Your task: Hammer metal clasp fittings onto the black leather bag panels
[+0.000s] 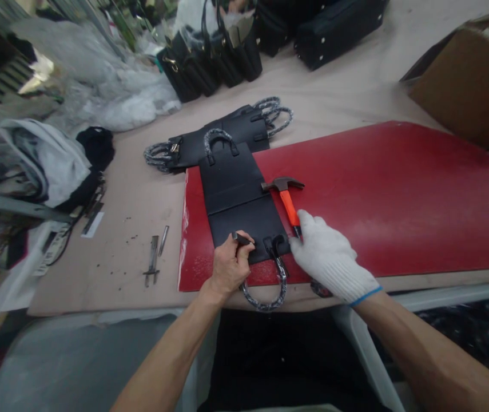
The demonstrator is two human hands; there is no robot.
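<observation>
My bare left hand [232,262] pinches a short dark metal punch [241,238] over the lower part of a black leather bag panel [238,186], near a handle tab. In a white knit glove, my right hand [328,252] is wrapped round the grip of a claw hammer [287,200] with an orange and black handle. The hammer's head is above the panel's right edge. A plastic-wrapped handle [265,306] loops off the panel's near end, and another wrapped handle [218,134] stands at its far end. Under the panel lies a red board [377,194].
Behind the panel are stacked black bag pieces [222,134] with wrapped handles. A caliper [152,260] and a thin metal rod [164,240] lie to the left. Finished-looking black bags [214,63] stand at the back; a cardboard box [471,80] is far right.
</observation>
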